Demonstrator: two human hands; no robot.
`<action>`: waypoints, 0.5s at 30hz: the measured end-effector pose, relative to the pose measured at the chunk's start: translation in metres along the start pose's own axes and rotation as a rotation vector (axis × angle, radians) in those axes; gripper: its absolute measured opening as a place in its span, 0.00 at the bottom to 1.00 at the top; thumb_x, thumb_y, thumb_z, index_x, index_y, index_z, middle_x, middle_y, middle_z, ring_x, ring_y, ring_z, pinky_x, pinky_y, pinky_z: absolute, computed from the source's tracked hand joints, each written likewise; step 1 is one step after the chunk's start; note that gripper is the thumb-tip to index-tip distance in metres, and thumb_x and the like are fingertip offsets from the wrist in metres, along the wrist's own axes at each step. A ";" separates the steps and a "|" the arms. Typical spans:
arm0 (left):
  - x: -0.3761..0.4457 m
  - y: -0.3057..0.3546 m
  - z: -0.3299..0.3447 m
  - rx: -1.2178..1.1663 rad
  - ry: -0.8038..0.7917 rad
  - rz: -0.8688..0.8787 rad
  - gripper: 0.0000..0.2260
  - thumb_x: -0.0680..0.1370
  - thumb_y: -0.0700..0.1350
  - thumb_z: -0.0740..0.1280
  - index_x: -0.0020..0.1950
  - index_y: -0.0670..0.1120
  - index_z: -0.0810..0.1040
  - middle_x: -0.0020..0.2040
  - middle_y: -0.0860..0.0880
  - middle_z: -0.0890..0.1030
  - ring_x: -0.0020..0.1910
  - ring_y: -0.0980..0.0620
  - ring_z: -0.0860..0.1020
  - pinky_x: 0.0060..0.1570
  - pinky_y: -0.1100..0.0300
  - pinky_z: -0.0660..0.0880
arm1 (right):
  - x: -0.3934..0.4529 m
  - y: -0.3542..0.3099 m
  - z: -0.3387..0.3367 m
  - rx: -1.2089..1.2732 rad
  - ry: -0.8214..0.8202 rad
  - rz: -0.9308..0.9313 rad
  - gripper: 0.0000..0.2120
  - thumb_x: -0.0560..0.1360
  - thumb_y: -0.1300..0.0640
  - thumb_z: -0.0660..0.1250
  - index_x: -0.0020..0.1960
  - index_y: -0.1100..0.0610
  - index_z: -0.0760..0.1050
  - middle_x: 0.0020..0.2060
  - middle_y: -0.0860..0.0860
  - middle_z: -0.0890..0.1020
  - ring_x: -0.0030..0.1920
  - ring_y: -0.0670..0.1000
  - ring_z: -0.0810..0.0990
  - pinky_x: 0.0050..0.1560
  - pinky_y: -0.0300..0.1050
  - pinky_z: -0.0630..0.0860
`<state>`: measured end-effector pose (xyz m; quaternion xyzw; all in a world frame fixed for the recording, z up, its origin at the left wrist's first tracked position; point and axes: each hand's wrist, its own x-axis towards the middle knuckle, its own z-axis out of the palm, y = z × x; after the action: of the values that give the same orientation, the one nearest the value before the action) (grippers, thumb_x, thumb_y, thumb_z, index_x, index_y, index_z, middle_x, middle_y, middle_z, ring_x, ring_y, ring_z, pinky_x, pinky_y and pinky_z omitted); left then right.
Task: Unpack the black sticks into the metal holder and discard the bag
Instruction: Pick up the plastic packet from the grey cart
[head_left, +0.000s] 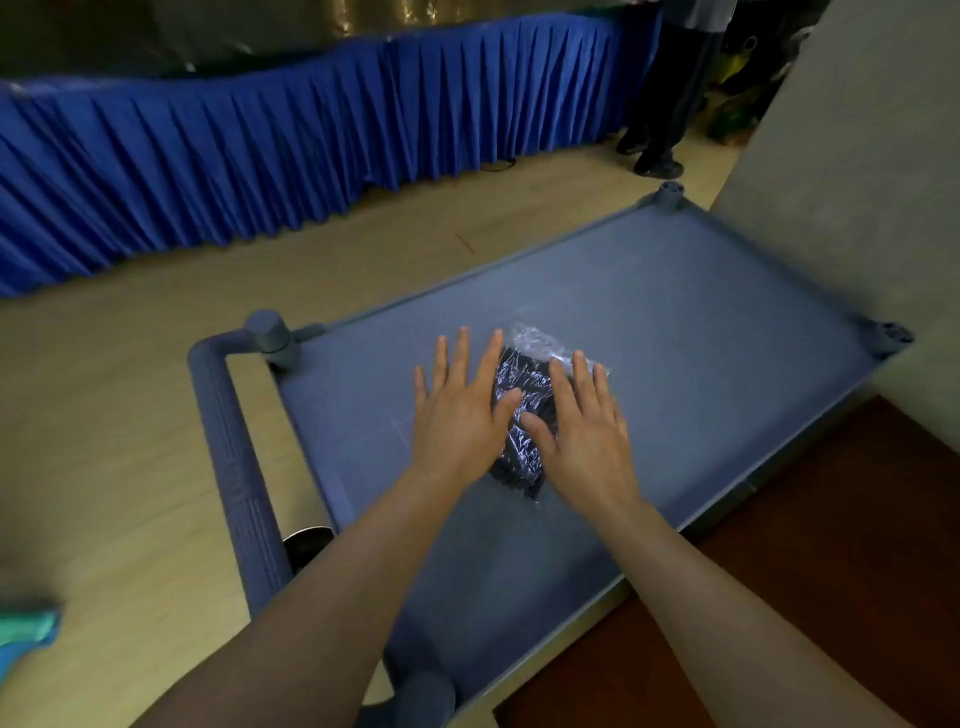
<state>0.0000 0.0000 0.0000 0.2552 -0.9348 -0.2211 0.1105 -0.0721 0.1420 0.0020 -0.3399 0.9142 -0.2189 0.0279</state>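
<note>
A clear crinkled plastic bag (522, 395) full of black sticks lies on the grey-blue cart top (675, 332). My left hand (457, 410) is flat and spread at the bag's left side, thumb on the plastic. On the bag's right side, my right hand (587, 431) is spread as well, thumb and fingers resting over the plastic. Neither hand grips it. A shiny metal holder (306, 543) peeks out below the cart's left edge, mostly hidden by my left forearm.
The cart has a grey tubular handle (228, 467) at the left and corner posts. A blue pleated table skirt (260, 145) runs across the back. A person's dark legs (670, 104) stand at the far right. A brown surface (831, 571) lies at the right.
</note>
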 end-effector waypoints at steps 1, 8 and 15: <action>0.003 -0.002 0.004 0.008 -0.030 -0.036 0.30 0.84 0.61 0.54 0.83 0.55 0.47 0.84 0.43 0.50 0.83 0.42 0.45 0.79 0.39 0.47 | 0.002 0.002 0.005 0.008 -0.015 0.021 0.34 0.82 0.38 0.55 0.82 0.51 0.51 0.82 0.53 0.49 0.82 0.55 0.45 0.78 0.56 0.50; 0.019 -0.003 0.023 -0.018 -0.178 -0.205 0.23 0.83 0.55 0.60 0.73 0.42 0.67 0.67 0.38 0.74 0.68 0.37 0.70 0.64 0.42 0.69 | 0.008 0.015 0.023 0.030 -0.124 0.206 0.32 0.82 0.41 0.60 0.80 0.55 0.57 0.80 0.57 0.57 0.72 0.65 0.63 0.73 0.57 0.63; 0.020 -0.002 0.035 -0.050 -0.198 -0.286 0.22 0.83 0.54 0.63 0.70 0.41 0.69 0.66 0.37 0.75 0.68 0.36 0.71 0.65 0.42 0.70 | 0.005 0.016 0.033 0.076 -0.173 0.279 0.32 0.82 0.42 0.60 0.80 0.55 0.58 0.80 0.57 0.57 0.71 0.66 0.65 0.71 0.57 0.66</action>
<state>-0.0270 0.0005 -0.0304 0.3599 -0.8894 -0.2818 -0.0083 -0.0790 0.1373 -0.0343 -0.2260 0.9378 -0.2171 0.1494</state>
